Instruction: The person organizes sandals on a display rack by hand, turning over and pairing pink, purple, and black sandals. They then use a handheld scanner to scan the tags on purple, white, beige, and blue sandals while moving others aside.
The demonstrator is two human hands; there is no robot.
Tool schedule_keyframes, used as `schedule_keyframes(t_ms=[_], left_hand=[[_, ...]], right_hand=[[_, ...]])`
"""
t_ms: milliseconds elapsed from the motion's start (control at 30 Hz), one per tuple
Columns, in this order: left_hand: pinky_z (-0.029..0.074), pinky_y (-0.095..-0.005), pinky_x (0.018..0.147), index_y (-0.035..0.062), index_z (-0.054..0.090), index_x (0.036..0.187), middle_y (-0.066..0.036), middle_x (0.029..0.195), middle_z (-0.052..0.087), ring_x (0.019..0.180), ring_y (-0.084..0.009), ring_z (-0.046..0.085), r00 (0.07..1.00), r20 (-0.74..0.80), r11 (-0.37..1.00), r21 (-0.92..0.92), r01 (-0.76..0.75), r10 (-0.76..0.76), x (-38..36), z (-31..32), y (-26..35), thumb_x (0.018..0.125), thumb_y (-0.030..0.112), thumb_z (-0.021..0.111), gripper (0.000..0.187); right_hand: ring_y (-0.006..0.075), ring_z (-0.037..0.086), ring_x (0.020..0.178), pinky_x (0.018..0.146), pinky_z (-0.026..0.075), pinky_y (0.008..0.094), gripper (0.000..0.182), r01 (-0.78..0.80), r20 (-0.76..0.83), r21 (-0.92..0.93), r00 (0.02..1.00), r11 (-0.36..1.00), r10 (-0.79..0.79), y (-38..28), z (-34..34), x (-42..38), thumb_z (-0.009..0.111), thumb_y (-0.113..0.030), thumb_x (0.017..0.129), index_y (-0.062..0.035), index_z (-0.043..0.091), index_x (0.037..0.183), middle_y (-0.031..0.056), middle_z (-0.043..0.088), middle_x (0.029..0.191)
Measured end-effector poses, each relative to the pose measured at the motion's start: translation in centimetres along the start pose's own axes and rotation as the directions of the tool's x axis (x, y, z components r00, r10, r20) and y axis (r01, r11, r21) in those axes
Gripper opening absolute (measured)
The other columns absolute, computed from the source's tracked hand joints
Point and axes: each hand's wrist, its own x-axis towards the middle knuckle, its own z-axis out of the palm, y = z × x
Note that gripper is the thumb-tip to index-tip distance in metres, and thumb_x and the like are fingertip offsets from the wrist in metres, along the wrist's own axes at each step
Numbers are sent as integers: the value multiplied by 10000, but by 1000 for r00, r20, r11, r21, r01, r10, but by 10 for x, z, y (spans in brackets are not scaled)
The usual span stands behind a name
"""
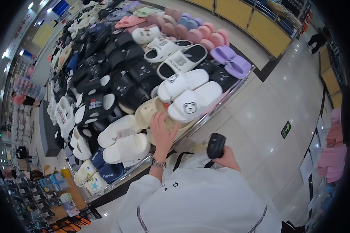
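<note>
My left hand [163, 131], with a watch [158, 163] on its wrist, reaches onto the front edge of a big shoe display. Its fingers are stretched out and touch a pair of beige clogs [147, 112]; the hand is not closed round them. White slides with a bear face [190, 107] lie just beyond the fingers, and plain white slides [126, 148] lie to the left. My right hand [227, 159] is closed round a black handheld barcode scanner [216, 145], held off the display's edge above the floor. Its grip is mostly hidden.
A metal rail [221, 101] edges the display, which is heaped with black slides [124, 87], purple slides [231, 62] and pink slides [217, 38]. Yellow-panelled counters [268, 33] stand beyond the tiled aisle [260, 116]. A person [319, 40] is far off at right. Packaged goods [35, 198] hang lower left.
</note>
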Motion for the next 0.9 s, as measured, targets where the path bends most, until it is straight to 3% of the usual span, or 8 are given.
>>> schedule_keyframes(t_ms=[167,300,367,633,667,767,833,900], left_hand=[[219,-454,1023,15,421,1211,-157,1317,362,1256,-368,266,999,20,996,81,-36,35,56,68,36,766,290,628,563],[222,-453,1020,32,406,1263,-151,1359,338,1280,-373,232,997,39,993,107,59,-63,82,93,23,834,321,547,536],[222,-453,1019,38,404,1273,-152,1367,333,1282,-371,231,993,51,991,81,106,-110,91,103,17,850,320,527,523],[277,-397,997,13,468,1201,-177,1260,442,1203,-340,360,974,50,943,266,198,-219,105,111,19,873,253,485,407],[269,-405,999,-7,489,1152,-174,1244,451,1204,-337,360,946,27,910,283,303,-324,112,111,31,878,284,481,400],[274,-415,995,-21,497,1122,-174,1235,453,1198,-340,367,924,-199,860,345,377,-326,138,142,66,876,294,493,400],[279,-429,994,-31,488,1127,-185,1222,469,1200,-357,370,915,-258,865,324,384,-310,168,177,88,847,286,549,428],[277,-426,998,-30,487,1127,-190,1211,478,1209,-359,361,920,-192,925,104,365,-342,200,218,121,833,293,560,442]], right_hand=[[147,601,667,629,477,282,302,-23,-222,77,974,997,40,40,-93,-8,696,-58,526,15,600,803,86,630,719],[100,564,635,586,461,253,257,-71,-307,145,945,987,113,49,-139,-3,683,-64,547,37,573,756,72,609,685],[92,563,638,587,462,252,259,-17,-392,79,919,997,47,44,-156,5,688,-71,550,41,568,751,69,608,684],[104,569,598,560,464,248,239,-35,-405,183,908,982,108,79,-232,61,684,-60,551,30,577,744,66,605,663],[116,574,575,545,468,254,242,-62,-379,220,914,973,144,81,-244,71,679,-54,554,36,573,752,73,605,655],[155,588,521,499,475,272,257,-78,-355,255,920,964,169,94,-287,114,660,-35,570,49,561,791,91,604,637],[161,594,525,485,480,279,287,-59,-336,177,935,982,116,111,-323,147,653,-26,581,57,552,835,104,608,658],[165,595,520,476,486,281,318,-153,-332,144,923,978,193,115,-356,168,661,-40,581,63,547,859,116,614,690]])
